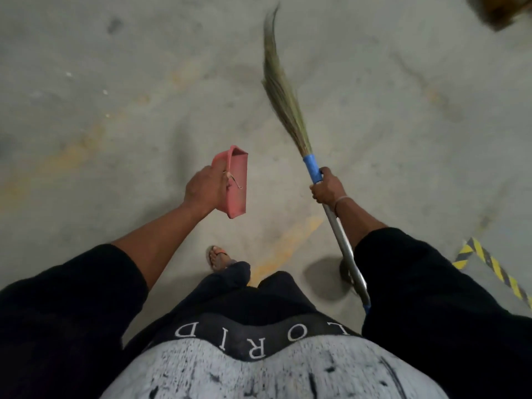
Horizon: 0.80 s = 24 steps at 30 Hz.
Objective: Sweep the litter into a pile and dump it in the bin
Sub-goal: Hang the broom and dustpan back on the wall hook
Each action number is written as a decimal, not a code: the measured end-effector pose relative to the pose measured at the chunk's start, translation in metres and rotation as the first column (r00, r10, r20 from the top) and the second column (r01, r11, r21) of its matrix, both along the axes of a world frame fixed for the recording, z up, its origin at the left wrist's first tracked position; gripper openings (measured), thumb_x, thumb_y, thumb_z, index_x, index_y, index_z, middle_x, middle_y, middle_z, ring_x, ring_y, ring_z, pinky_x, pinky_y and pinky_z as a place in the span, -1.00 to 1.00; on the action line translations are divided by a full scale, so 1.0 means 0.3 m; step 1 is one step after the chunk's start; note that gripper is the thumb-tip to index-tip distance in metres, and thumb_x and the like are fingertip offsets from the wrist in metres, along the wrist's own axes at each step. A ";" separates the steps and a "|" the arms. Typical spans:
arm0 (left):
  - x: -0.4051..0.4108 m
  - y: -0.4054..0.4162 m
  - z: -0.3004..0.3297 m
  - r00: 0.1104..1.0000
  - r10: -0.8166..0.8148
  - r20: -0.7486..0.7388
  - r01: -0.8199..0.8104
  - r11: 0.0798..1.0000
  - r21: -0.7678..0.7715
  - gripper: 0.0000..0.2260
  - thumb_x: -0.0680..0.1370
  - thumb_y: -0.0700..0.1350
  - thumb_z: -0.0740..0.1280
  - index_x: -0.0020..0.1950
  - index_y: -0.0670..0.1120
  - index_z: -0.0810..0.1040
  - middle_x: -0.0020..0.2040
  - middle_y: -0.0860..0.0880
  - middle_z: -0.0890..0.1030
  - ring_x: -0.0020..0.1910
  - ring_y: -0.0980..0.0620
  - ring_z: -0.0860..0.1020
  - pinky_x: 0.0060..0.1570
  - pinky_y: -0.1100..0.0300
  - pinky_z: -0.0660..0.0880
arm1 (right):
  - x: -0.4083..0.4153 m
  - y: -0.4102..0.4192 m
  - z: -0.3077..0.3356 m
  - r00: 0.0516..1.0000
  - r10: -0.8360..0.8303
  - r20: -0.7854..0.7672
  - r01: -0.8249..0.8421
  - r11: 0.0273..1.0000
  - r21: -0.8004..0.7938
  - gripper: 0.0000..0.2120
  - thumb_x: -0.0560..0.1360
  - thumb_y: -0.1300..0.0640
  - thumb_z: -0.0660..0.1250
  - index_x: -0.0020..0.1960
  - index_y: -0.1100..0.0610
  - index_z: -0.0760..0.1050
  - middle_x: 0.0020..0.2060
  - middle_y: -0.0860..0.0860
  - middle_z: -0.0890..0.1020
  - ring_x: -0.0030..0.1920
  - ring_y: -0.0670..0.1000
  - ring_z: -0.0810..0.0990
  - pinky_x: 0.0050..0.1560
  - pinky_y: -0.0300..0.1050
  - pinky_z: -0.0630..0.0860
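Observation:
My left hand (205, 189) grips a pink plastic dustpan (236, 185) by its side, holding it in the air above the concrete floor (115, 82). My right hand (326, 189) grips a grass broom (280, 90) at the blue tape on its metal handle (344, 240). The broom's bristles point forward and away from me, lifted off the floor. A few small white specks of litter (68, 74) lie on the floor at the far left. No bin is in view.
My sandalled foot (217, 259) steps on the floor below the dustpan. Faded yellow paint lines (288, 243) cross the concrete. Black-and-yellow hazard tape (486, 260) marks the floor at the right. A blurred brown object (501, 10) sits at the top right corner.

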<state>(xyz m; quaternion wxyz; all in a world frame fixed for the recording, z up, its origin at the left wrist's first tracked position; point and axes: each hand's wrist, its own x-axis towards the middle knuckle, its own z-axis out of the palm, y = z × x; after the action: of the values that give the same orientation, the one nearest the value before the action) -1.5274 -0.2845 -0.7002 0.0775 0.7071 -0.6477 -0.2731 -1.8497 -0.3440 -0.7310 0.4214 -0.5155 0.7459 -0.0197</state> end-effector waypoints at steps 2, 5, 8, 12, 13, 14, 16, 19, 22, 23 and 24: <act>0.079 -0.015 0.013 0.999 0.050 -0.001 -0.050 0.999 -0.010 -0.56 0.59 0.01 0.09 0.49 0.14 0.24 -0.13 -0.04 0.48 -0.17 -0.18 0.53 -0.22 0.03 0.47 | 0.100 -0.051 0.003 0.994 0.104 -0.037 -0.105 0.994 -0.010 -0.50 0.52 0.22 0.33 0.44 0.19 0.32 0.12 0.31 0.60 0.05 0.33 0.63 0.03 0.20 0.59; 0.184 -0.037 0.029 0.991 0.132 0.026 -0.132 0.991 -0.018 -0.61 0.62 -0.02 0.11 0.47 0.11 0.28 -0.10 -0.12 0.52 -0.14 -0.22 0.55 -0.17 -0.04 0.53 | 0.239 -0.120 0.018 0.974 0.216 -0.064 -0.217 0.976 -0.008 -0.54 0.54 0.26 0.31 0.42 0.22 0.34 0.16 0.30 0.59 0.10 0.31 0.60 -0.06 0.01 0.46; 0.273 -0.057 0.044 0.977 0.213 0.033 -0.212 0.977 -0.027 -0.63 0.64 -0.02 0.12 0.46 0.11 0.29 -0.07 -0.16 0.55 -0.12 -0.24 0.57 -0.18 -0.05 0.54 | 0.348 -0.197 0.026 0.949 0.301 -0.091 -0.304 0.953 -0.016 -0.57 0.54 0.28 0.30 0.40 0.24 0.36 0.18 0.28 0.58 0.15 0.30 0.56 -0.07 -0.09 0.33; 0.379 -0.085 0.054 0.951 0.309 0.036 -0.308 0.951 -0.025 -0.62 0.64 -0.04 0.12 0.47 0.14 0.27 -0.09 -0.14 0.57 -0.16 -0.21 0.57 -0.22 -0.03 0.54 | 0.491 -0.346 0.049 0.905 0.412 -0.109 -0.418 0.908 -0.037 -0.58 0.54 0.27 0.30 0.39 0.26 0.37 0.20 0.29 0.58 0.17 0.30 0.56 -0.06 -0.10 0.33; 0.399 -0.093 0.060 0.941 0.337 0.045 -0.336 0.942 -0.024 -0.62 0.65 -0.05 0.13 0.48 0.13 0.28 -0.10 -0.13 0.55 -0.18 -0.18 0.55 -0.24 0.00 0.51 | 0.530 -0.393 0.056 0.893 0.436 -0.110 -0.442 0.896 -0.045 -0.58 0.55 0.27 0.30 0.39 0.26 0.37 0.20 0.29 0.58 0.17 0.30 0.56 -0.07 -0.10 0.33; 0.418 -0.103 0.071 0.930 0.362 0.059 -0.362 0.932 -0.023 -0.61 0.65 -0.05 0.15 0.48 0.13 0.28 -0.12 -0.10 0.52 -0.20 -0.15 0.52 -0.25 0.03 0.48 | 0.571 -0.446 0.063 0.884 0.456 -0.107 -0.463 0.885 -0.055 -0.58 0.55 0.26 0.31 0.39 0.26 0.37 0.20 0.29 0.58 0.16 0.30 0.57 -0.07 -0.09 0.34; 0.460 -0.131 0.087 0.905 0.419 0.079 -0.419 0.908 -0.015 -0.63 0.66 -0.05 0.17 0.48 0.10 0.32 -0.13 -0.07 0.48 -0.22 -0.13 0.49 -0.26 0.06 0.42 | 0.657 -0.562 0.080 0.869 0.488 -0.086 -0.494 0.865 -0.087 -0.57 0.56 0.25 0.31 0.40 0.26 0.36 0.18 0.30 0.59 0.13 0.31 0.58 -0.06 -0.04 0.40; 0.526 -0.187 0.087 0.864 0.496 0.083 -0.499 0.866 0.016 -0.63 0.64 -0.04 0.18 0.46 0.12 0.34 -0.08 -0.10 0.56 -0.13 -0.20 0.57 -0.21 0.03 0.48 | 0.789 -0.745 0.093 0.857 0.513 -0.039 -0.513 0.846 -0.148 -0.58 0.56 0.25 0.31 0.40 0.25 0.37 0.13 0.30 0.60 0.08 0.31 0.59 -0.11 -0.06 0.35; 0.588 -0.260 0.090 0.823 0.562 0.084 -0.566 0.824 0.030 -0.64 0.62 -0.03 0.18 0.42 0.13 0.35 -0.04 -0.11 0.63 -0.10 -0.20 0.61 -0.18 -0.01 0.54 | 0.934 -0.924 0.109 0.852 0.522 0.050 -0.504 0.841 -0.197 -0.60 0.55 0.25 0.30 0.36 0.22 0.36 0.07 0.28 0.59 -0.01 0.29 0.61 -0.15 -0.02 0.42; 0.607 -0.287 0.095 0.804 0.586 0.099 -0.591 0.806 0.028 -0.68 0.63 -0.05 0.19 0.39 0.07 0.41 -0.02 -0.14 0.63 -0.08 -0.22 0.61 -0.18 0.01 0.52 | 0.982 -0.980 0.115 0.847 0.525 0.078 -0.499 0.838 -0.219 -0.61 0.54 0.26 0.30 0.35 0.22 0.35 0.04 0.25 0.59 -0.04 0.28 0.61 -0.16 0.00 0.45; 0.626 -0.315 0.099 0.787 0.605 0.116 -0.611 0.791 0.019 -0.72 0.64 -0.06 0.20 0.35 0.01 0.45 0.00 -0.18 0.62 -0.06 -0.24 0.60 -0.18 0.01 0.49 | 1.030 -1.035 0.121 0.844 0.527 0.099 -0.494 0.836 -0.241 -0.60 0.54 0.26 0.30 0.36 0.21 0.34 0.01 0.22 0.58 -0.07 0.25 0.59 -0.16 0.01 0.47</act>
<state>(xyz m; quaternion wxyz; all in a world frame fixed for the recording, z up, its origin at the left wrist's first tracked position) -1.3396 -0.3790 -0.6705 0.1079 0.8930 -0.3809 -0.2141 -1.5406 -0.6546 -0.6946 0.4145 -0.7335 0.5381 -0.0251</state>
